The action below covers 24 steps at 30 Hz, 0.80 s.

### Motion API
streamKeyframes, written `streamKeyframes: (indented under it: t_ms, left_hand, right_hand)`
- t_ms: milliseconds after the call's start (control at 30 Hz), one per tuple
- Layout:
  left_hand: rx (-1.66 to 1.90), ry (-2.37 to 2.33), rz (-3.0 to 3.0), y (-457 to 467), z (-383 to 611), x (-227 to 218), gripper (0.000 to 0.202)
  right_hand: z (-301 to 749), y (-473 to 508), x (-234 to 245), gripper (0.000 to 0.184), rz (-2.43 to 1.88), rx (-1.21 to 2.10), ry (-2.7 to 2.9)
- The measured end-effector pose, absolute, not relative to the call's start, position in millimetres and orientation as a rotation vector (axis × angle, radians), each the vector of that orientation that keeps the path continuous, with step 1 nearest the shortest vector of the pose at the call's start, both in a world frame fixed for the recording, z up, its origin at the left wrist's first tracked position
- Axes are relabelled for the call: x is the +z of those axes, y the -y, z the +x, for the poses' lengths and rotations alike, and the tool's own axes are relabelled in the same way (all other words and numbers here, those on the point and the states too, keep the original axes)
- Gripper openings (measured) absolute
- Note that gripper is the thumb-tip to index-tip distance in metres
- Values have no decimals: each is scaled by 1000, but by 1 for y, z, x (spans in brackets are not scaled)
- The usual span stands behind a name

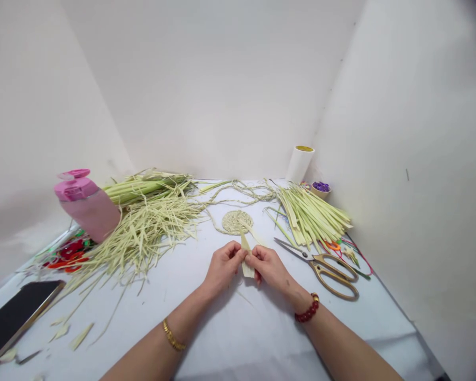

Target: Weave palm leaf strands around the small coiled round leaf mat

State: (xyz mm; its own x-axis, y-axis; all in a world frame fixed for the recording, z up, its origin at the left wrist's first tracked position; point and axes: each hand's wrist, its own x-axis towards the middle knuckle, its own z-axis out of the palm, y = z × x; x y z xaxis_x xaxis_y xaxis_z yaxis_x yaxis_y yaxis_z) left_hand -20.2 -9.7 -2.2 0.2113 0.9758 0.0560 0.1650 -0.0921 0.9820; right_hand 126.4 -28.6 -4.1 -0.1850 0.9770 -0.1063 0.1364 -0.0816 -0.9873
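My left hand (pixel 225 264) and my right hand (pixel 267 265) meet at the middle of the table, thumbs and fingers pinching a flat pale-green leaf strip (pixel 247 271) between them. The strip's upper end narrows and points toward a round woven coil (pixel 233 223) of braided fibre lying flat just beyond my hands. Whether the strip is joined to the coil I cannot tell. A long braided cord (pixel 218 198) trails from around the coil toward the back. To the right of my right hand lie scissors (pixel 315 262) with brass-coloured handles, blades slightly apart.
Loose leaf strips (pixel 154 222) heap at the left, beside a pink bottle (pixel 88 209). A dark phone-like slab (pixel 18 315) lies front left. At the right are a bundle of flat strips (pixel 311 211), a white roll (pixel 300 165) and a small cup of purple pieces (pixel 321 190). Walls enclose the table.
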Motion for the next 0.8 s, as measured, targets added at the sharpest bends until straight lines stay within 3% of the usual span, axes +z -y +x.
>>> streamKeyframes:
  t_ms: [200,367,567,700,800]
  left_hand:
    - [994,-1141,1561,12,-19,3,30]
    - [988,-1187,1636,13,-19,5,28]
    - [1080,-1204,1546,8,-17,4,18]
    - [1121,-1110,1392,6,-15,6,42]
    - [1084,-1084,1266,6,-13,8,33]
  right_hand:
    - [128,28,-4,33,-1358,1190,1403]
    - [131,26,-5,19,-1376,854,1483]
    - [129,25,-6,23,-1301,840,1566]
    - [128,25,-6,21,-1278,736,1718]
    - [127,25,-7,20,-1326,643,1798]
